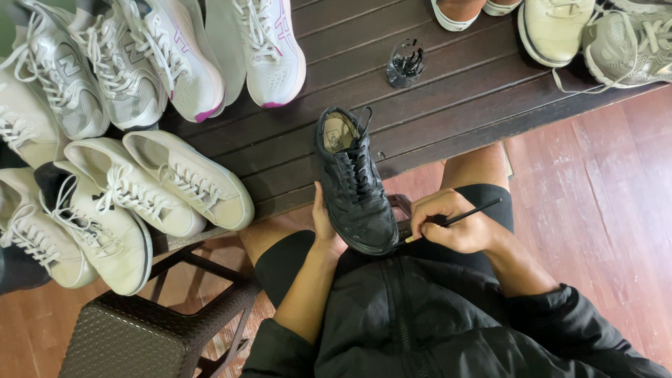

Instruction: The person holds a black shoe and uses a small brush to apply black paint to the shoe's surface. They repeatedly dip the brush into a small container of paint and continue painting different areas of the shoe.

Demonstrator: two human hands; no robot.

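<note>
From the head camera, looking down over the person's lap: a black lace-up shoe (353,183) sits at the middle of the scene, toe pointing near toward the body, heel and open collar pointing far, out over the edge of the dark slatted counter (448,91). The left hand (323,222) cups it from the left side near the toe, thumb and palm wrapped against the sole edge, the fingers hidden underneath. The right hand (453,222) is closed in a pen-like pinch on a thin black brush (458,218), whose tip meets the toe end of the shoe close to the sole.

The shoe looks light and fairly stiff through the sole, softer in the upper and collar, so it should hold steady when gripped around the sole and sides rather than by the tongue or the loose laces. Its surface has a slight sheen near the toe and may be wet or slick there; a hold further back by the midfoot would likely be surer.

On the counter, far of the shoe, stands a small clear cup (405,63) with dark contents. To the left lie many white and grey sneakers (150,185); more pale shoes (595,35) sit far right. A dark woven stool (150,329) stands near left on the reddish wooden floor (602,210).
</note>
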